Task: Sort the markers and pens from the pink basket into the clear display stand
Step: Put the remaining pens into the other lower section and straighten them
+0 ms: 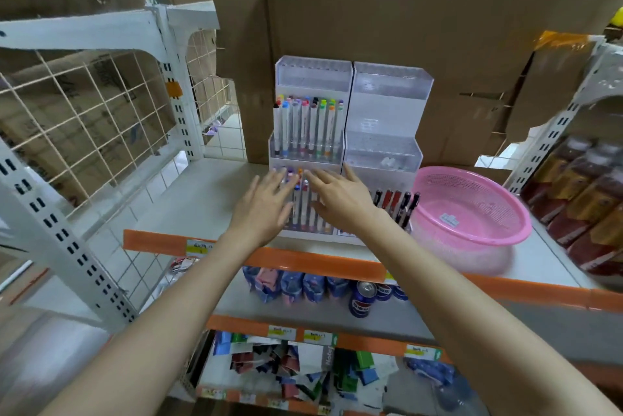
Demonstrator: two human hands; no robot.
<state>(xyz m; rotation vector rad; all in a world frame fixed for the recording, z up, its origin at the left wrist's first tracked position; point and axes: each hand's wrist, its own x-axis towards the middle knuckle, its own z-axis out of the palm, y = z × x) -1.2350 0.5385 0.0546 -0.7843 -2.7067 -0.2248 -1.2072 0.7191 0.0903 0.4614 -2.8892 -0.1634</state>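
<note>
A clear tiered display stand (387, 102) sits on the shelf against cardboard boxes. Its left middle tier holds a row of white markers with coloured caps (308, 125). More white markers (303, 206) fill the left front tier. My left hand (261, 210) and my right hand (340, 200) lie flat over them, fingers spread, holding nothing. Dark and red pens (396, 201) stand in the right front tier. The pink basket (472, 213) sits to the right of the stand and looks empty apart from a label.
The shelf (188, 200) has an orange front edge (303, 262). A wire grid panel (84, 119) stands at left. Bottles (583, 200) crowd the right side. Cans and packets fill the lower shelves.
</note>
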